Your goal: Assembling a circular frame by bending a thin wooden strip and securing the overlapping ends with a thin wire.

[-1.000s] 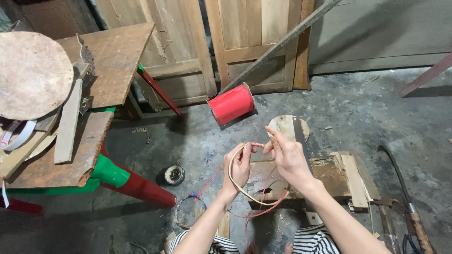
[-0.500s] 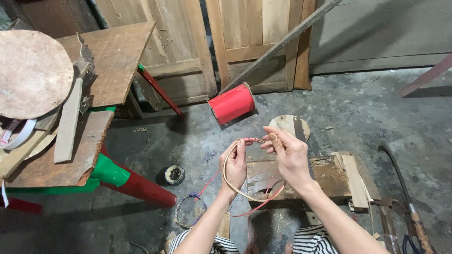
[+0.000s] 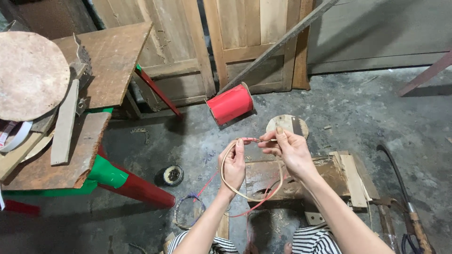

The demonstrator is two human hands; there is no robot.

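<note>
While the left hand (image 3: 234, 165) pinches the cane loop (image 3: 249, 181) tight, wrap red string (image 3: 248, 140) w/ right hand (image 3: 288, 149) fingers clamped on it. Pull snug, no gaps.

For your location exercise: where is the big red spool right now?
In the head view, the red spool lies on the concrete floor at upper centre, before the wooden doors, beyond both hands.
</note>
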